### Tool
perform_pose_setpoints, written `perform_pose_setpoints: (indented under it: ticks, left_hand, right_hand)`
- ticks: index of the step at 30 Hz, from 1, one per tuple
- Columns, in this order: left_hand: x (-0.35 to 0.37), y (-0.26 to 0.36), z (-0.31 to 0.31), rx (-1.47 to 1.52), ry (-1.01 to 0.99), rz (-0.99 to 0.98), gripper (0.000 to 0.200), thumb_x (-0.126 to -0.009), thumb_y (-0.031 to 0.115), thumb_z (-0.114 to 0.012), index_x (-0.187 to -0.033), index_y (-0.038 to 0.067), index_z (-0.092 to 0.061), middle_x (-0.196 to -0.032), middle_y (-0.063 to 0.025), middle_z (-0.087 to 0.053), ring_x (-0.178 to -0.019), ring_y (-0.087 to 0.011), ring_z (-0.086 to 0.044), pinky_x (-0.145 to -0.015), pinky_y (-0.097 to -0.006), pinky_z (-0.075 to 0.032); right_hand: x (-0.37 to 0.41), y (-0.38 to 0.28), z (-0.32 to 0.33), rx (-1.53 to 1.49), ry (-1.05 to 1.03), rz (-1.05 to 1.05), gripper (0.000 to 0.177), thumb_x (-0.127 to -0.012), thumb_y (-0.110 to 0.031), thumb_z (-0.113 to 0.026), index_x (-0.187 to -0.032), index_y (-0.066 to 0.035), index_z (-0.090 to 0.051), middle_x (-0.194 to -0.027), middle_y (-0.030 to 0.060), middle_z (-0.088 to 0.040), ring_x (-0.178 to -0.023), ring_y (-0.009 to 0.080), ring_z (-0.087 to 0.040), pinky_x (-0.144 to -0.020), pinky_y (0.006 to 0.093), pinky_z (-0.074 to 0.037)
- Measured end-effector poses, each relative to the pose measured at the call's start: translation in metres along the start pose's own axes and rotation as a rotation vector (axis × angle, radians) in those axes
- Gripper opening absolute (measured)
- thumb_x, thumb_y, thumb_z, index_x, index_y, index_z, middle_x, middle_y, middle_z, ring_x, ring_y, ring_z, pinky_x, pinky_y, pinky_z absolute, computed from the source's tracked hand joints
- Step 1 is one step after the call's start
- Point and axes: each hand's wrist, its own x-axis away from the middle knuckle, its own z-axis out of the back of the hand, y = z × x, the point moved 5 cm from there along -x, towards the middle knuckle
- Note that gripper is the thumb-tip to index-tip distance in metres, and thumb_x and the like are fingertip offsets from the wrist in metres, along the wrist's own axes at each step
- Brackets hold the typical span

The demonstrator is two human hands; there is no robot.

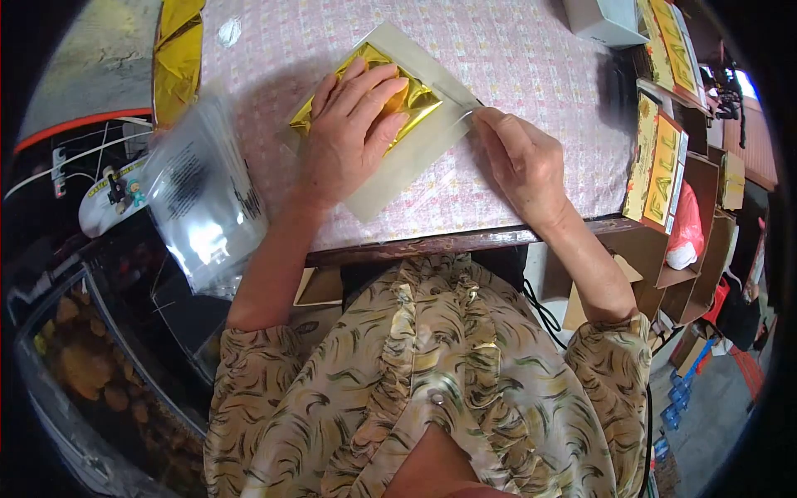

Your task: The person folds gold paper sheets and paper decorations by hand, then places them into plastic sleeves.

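Observation:
A shiny gold foil packet lies over a greyish see-through plastic bag on the cloth-covered table. My left hand rests on the foil with its fingers spread, pressing on it from above. To the right, my right hand is closed, thumb and forefinger pinched at the bag's right edge. A thin clear strip of plastic shows at those fingertips.
Clear printed plastic bags hang over the table's left edge. Gold foil lies at the back left. Boxes marked FALL line the right side, with a white box behind. A pink checked cloth covers the table.

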Motion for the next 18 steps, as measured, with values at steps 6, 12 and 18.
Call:
perform_pose_setpoints:
  ticks: [6,12,18]
  left_hand:
    - [0.001,0.0,-0.001,-0.002,-0.009,0.012,0.038,-0.093,0.025,-0.072,-0.128,0.01,-0.068,-0.136,-0.0048,-0.064,-0.135,-0.0304,-0.054,-0.116,-0.0476,-0.035]
    - [0.002,-0.003,-0.004,-0.029,-0.039,0.022,0.038,-0.094,0.028,-0.071,-0.129,0.012,-0.067,-0.138,-0.0038,-0.063,-0.135,-0.0313,-0.053,-0.117,-0.0502,-0.032]
    - [0.002,-0.003,-0.003,-0.017,-0.046,0.025,0.038,-0.095,0.029,-0.07,-0.129,0.013,-0.068,-0.139,-0.0036,-0.062,-0.136,-0.0315,-0.052,-0.116,-0.0508,-0.031]
  right_hand:
    - [-0.008,-0.006,-0.001,0.077,-0.008,0.111,0.019,-0.087,0.002,-0.075,-0.105,0.0,-0.072,-0.079,0.0151,-0.07,-0.064,0.0285,-0.069,-0.057,0.0372,-0.054]
    - [-0.011,-0.005,-0.003,0.111,-0.059,0.14,0.02,-0.086,0.002,-0.075,-0.106,0.001,-0.072,-0.085,0.016,-0.072,-0.071,0.0296,-0.071,-0.061,0.0373,-0.057]
    - [-0.013,-0.003,-0.003,0.118,-0.104,0.15,0.022,-0.085,0.002,-0.075,-0.107,0.002,-0.072,-0.092,0.017,-0.074,-0.078,0.031,-0.073,-0.066,0.0368,-0.06]
